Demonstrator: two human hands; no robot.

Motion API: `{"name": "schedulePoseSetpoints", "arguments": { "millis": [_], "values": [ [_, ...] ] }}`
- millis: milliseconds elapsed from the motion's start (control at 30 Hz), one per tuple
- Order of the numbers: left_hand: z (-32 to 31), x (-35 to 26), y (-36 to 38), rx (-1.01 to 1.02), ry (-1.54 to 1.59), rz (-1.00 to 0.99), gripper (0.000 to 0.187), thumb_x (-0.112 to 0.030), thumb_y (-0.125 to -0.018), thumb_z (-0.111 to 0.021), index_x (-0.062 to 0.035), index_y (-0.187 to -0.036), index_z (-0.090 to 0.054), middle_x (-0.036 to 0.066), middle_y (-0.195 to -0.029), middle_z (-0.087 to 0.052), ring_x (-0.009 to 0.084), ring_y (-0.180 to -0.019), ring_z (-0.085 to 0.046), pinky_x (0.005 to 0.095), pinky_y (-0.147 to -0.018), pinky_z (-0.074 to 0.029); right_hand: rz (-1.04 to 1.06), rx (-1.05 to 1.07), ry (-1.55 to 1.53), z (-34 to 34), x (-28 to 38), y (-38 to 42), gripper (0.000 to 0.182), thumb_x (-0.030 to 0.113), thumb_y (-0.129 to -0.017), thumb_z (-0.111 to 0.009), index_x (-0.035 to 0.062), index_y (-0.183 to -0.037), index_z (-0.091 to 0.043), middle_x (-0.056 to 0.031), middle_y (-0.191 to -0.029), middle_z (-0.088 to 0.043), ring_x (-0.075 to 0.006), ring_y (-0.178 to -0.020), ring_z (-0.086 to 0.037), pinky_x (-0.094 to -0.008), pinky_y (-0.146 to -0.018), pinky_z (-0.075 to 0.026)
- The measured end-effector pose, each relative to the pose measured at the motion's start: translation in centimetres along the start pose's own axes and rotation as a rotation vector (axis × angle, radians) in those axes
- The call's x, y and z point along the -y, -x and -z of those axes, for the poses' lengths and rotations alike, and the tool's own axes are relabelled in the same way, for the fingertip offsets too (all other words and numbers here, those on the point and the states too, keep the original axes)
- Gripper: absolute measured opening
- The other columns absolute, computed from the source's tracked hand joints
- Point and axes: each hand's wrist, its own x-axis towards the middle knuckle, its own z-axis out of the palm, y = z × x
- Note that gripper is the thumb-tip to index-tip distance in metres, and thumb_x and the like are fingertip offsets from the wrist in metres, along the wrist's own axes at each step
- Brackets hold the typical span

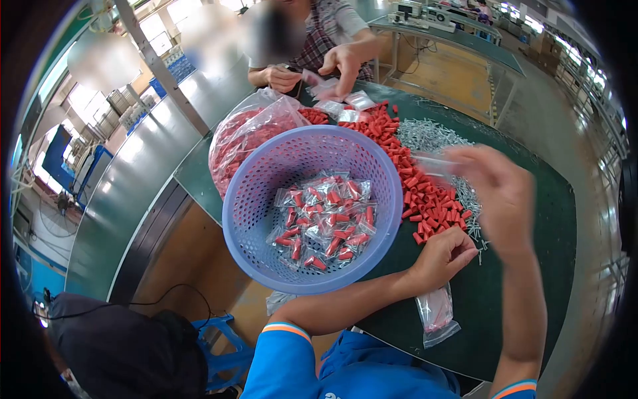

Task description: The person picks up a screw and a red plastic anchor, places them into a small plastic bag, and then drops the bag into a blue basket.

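My right hand (pixel 498 196), blurred by motion, is raised over the right side of the table. Its fingers are closed on a small clear plastic bag (pixel 433 164). My left hand (pixel 442 259) rests by the front of a heap of red plastic sleeves (pixel 435 206), fingers curled closed. What they hold, if anything, is hidden. Below that wrist lie small clear zip bags (pixel 435 312). Left of my hands, a purple perforated basket (pixel 239 233) holds several filled packets (pixel 325 223) with red sleeves inside. Loose silver screws (pixel 432 136) are spread behind the red heap.
Across the green table (pixel 545 219), another person's hands (pixel 342 63) handle small bags (pixel 359 101). A large clear sack (pixel 249 130) of red pieces stands behind the basket. A blue stool (pixel 226 352) and a dark-clothed person (pixel 126 346) are at lower left.
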Motion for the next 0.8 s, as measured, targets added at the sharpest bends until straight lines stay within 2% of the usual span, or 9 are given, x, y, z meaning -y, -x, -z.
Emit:
{"name": "schedulePoseSetpoints", "arguments": {
  "millis": [67, 100, 133, 200, 267, 400, 500, 667, 800],
  "values": [
    [-0.2, -0.5, 0.1, 0.09, 0.009, 0.039, 0.006, -0.004, -0.081, -0.059, 0.0006, -0.084, -0.056, 0.006, -0.077, -0.054, 0.0133, -0.072, -0.053, 0.0284, -0.062, -0.043, 0.241, 0.016, 0.152, -3.1, -1.6, -1.1, 0.019, 0.007, -0.081, -0.057, -0.0023, -0.096, -0.062, -0.0182, -0.092, -0.062, -0.0292, -0.083, -0.061, -0.034, -0.077, -0.047],
    [-0.4, -0.7, -0.3, -0.036, -0.013, -0.129, 0.008, -0.002, -0.081, -0.057, 0.0012, -0.087, -0.055, 0.007, -0.08, -0.056, 0.0144, -0.074, -0.055, 0.0285, -0.064, -0.044, 0.301, -0.012, 0.108, -3.9, -2.0, -0.8, 0.018, 0.005, -0.079, -0.057, -0.0008, -0.095, -0.062, -0.0164, -0.086, -0.062, -0.0303, -0.08, -0.06, -0.0353, -0.074, -0.046],
    [-0.6, -0.9, -0.7, -0.163, -0.024, -0.29, 0.011, -0.001, -0.081, -0.055, 0.0019, -0.091, -0.055, 0.008, -0.084, -0.058, 0.0155, -0.077, -0.057, 0.0287, -0.066, -0.046, 0.271, -0.026, 0.128, -3.2, -2.0, -0.1, 0.018, 0.005, -0.079, -0.057, -0.0008, -0.095, -0.062, -0.0164, -0.086, -0.062, -0.0303, -0.08, -0.06, -0.0353, -0.074, -0.046],
    [-0.1, -2.0, -0.8, -0.136, -0.01, -0.229, 0.015, 0.002, -0.081, -0.052, 0.0028, -0.096, -0.054, 0.009, -0.088, -0.059, 0.0171, -0.081, -0.058, 0.0286, -0.069, -0.046, 0.263, 0.147, 0.219, -1.0, -2.2, 2.1, 0.014, 0.003, -0.077, -0.058, 0.0004, -0.09, -0.063, -0.0136, -0.08, -0.063, -0.0289, -0.076, -0.059, -0.0349, -0.068, -0.046],
    [0.2, -0.3, -0.5, 0.014, 0.086, -0.072, 0.011, -0.001, -0.082, -0.054, 0.0018, -0.092, -0.055, 0.006, -0.084, -0.057, 0.0134, -0.076, -0.055, 0.0268, -0.065, -0.045, 0.215, 0.135, 0.331, 2.0, -3.1, 5.0, 0.01, 0.003, -0.075, -0.06, 0.0019, -0.085, -0.063, -0.0114, -0.075, -0.062, -0.0285, -0.072, -0.058, -0.0346, -0.064, -0.045],
    [0.2, 0.3, -0.1, 0.049, -0.011, 0.036, 0.005, -0.005, -0.084, -0.057, -0.0006, -0.086, -0.057, 0.001, -0.075, -0.053, 0.005, -0.064, -0.046, 0.0205, -0.057, -0.038, -0.165, 0.18, 0.249, 7.4, -3.0, 10.9, 0.012, 0.01, -0.07, -0.068, 0.0054, -0.08, -0.064, -0.0078, -0.075, -0.062, -0.025, -0.072, -0.057, -0.0348, -0.069, -0.044],
    [0.3, 0.0, -0.2, 0.109, -0.044, 0.058, 0.006, -0.007, -0.086, -0.056, -0.0014, -0.087, -0.057, -0.002, -0.075, -0.051, 0.0027, -0.064, -0.044, 0.0186, -0.057, -0.036, -0.155, 0.572, 0.137, 8.3, -3.6, 14.5, 0.022, 0.015, -0.065, -0.073, 0.0089, -0.085, -0.065, -0.0028, -0.083, -0.06, -0.023, -0.083, -0.051, -0.0335, -0.074, -0.043],
    [0.2, 0.8, -0.3, 0.159, -0.06, 0.022, 0.007, -0.008, -0.085, -0.056, -0.0012, -0.086, -0.058, -0.001, -0.073, -0.051, 0.0045, -0.062, -0.044, 0.02, -0.054, -0.035, 0.013, 0.48, 0.277, 6.5, -5.7, 17.0, 0.017, 0.01, -0.065, -0.069, 0.0108, -0.082, -0.065, -0.0027, -0.082, -0.058, -0.0235, -0.081, -0.052, -0.0339, -0.072, -0.044],
    [0.2, 0.0, -0.7, 0.381, -0.165, -0.164, 0.017, -0.005, -0.083, -0.05, -0.0012, -0.097, -0.059, 0.008, -0.091, -0.056, 0.018, -0.084, -0.053, 0.0277, -0.073, -0.041, 0.082, 0.306, 0.306, 8.2, -6.8, 14.6, 0.012, 0.004, -0.067, -0.063, 0.0106, -0.077, -0.065, -0.0029, -0.083, -0.059, -0.024, -0.079, -0.052, -0.0333, -0.068, -0.045]
  ]
}}
